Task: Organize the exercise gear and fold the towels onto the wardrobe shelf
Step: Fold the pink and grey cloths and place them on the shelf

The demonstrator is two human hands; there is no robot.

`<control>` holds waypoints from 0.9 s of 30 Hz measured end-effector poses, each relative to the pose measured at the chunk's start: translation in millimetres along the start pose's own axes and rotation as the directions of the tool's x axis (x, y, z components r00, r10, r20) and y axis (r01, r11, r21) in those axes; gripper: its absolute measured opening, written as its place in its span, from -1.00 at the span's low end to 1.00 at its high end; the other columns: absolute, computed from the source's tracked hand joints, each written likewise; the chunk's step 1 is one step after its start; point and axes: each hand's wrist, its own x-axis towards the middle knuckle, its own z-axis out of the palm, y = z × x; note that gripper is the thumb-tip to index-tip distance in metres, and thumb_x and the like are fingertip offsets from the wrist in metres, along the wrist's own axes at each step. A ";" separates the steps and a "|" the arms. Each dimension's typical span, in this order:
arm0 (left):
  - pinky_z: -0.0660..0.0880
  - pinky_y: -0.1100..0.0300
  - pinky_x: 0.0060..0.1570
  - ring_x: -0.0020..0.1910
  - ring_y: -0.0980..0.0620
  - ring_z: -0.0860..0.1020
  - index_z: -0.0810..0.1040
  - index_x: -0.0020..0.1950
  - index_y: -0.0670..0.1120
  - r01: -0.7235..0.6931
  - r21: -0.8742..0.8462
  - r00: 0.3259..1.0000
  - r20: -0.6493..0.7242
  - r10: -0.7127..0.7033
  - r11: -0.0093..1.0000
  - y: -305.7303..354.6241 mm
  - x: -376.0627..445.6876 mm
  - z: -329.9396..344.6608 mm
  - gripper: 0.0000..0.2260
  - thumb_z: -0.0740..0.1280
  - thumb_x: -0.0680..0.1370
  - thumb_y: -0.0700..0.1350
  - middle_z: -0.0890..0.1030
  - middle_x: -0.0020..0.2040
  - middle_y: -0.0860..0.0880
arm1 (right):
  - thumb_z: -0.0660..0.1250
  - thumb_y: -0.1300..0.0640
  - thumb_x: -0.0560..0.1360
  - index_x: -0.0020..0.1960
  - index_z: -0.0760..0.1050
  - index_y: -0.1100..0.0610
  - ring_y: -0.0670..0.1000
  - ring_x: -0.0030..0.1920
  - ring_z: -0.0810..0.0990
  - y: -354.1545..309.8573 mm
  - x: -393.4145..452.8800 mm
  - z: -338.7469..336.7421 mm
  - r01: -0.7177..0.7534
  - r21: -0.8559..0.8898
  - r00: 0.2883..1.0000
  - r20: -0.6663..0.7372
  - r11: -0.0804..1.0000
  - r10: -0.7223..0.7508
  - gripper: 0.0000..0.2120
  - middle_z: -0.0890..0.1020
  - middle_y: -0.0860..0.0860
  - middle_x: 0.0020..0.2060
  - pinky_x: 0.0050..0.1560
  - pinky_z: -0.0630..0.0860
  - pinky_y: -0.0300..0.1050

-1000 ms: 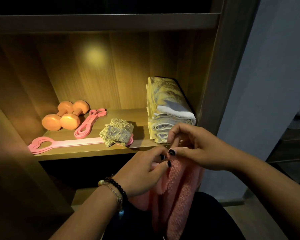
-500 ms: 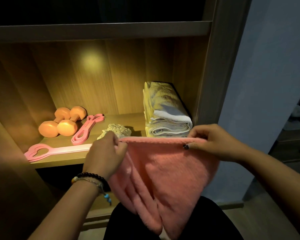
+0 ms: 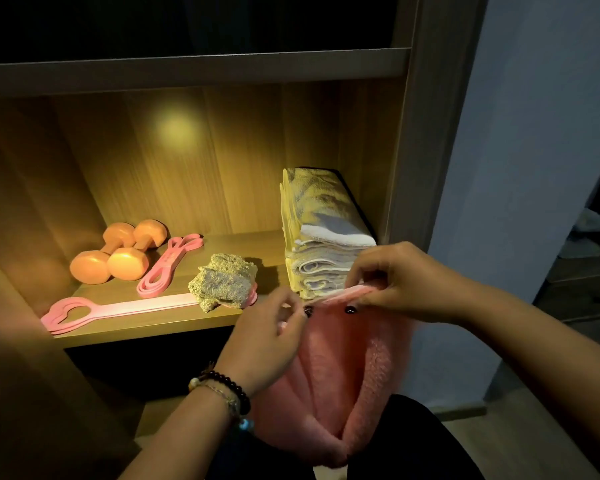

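The pink towel (image 3: 340, 372) hangs in front of the shelf (image 3: 146, 323), its top edge pinched by both the left hand (image 3: 267, 337) and the right hand (image 3: 406, 282), close together. Behind stands the towel stack (image 3: 323, 237); left lie a crumpled cloth (image 3: 224, 282), bands (image 3: 168, 265) and dumbbells (image 3: 118, 251)

The long flat pink resistance strap (image 3: 125, 309) runs under the crumpled olive terry cloth (image 3: 224, 281), its middle hidden. The hanging pink fluffy towel's (image 3: 340, 382) lower end sinks into shadow.
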 end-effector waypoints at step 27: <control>0.61 0.20 -0.30 -0.22 -0.04 0.68 0.64 -0.12 -0.11 0.125 -0.914 0.861 -0.093 -0.500 0.386 4.1 -57.5 30.2 -0.84 0.42 0.32 -0.21 0.70 -0.10 -0.19 | 0.30 0.39 0.44 -0.03 0.63 -0.07 0.05 -0.11 0.67 -49.0 -32.9 61.2 -0.312 0.622 0.916 -0.003 0.718 0.401 -0.62 0.70 -0.11 -0.12 -0.14 0.60 -0.14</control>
